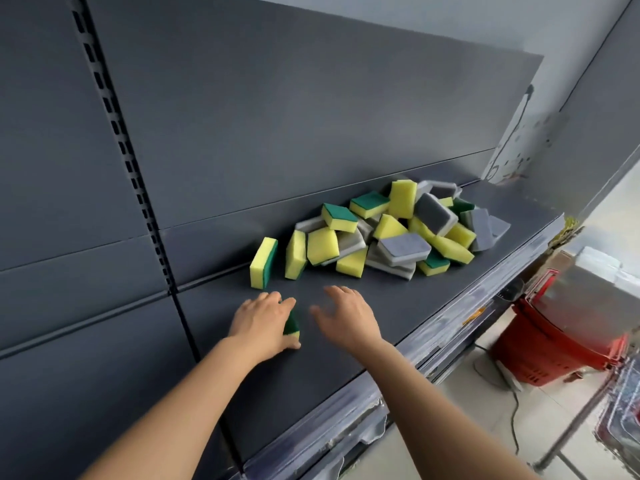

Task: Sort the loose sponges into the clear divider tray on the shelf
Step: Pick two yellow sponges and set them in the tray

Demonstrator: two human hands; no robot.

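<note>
The left hand (260,322) rests on the dark shelf (346,368), its fingers curled round a green and yellow sponge (292,325). Just behind it, a lone sponge (264,263) stands on its edge. Beside the left hand, the right hand (346,315) has its fingers spread wide and holds nothing. Farther right on the shelf lies a pile of sponges (398,230), yellow-green and grey. A red basket (554,344) sits on the floor.

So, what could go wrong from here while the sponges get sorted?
1. The sponge pile is loosely heaped; pulling one out may tumble others off the shelf edge.
2. The right hand, open, could knock over the upright sponge.
3. No divider tray shows, so the held sponge in the left hand may be misplaced.
</note>
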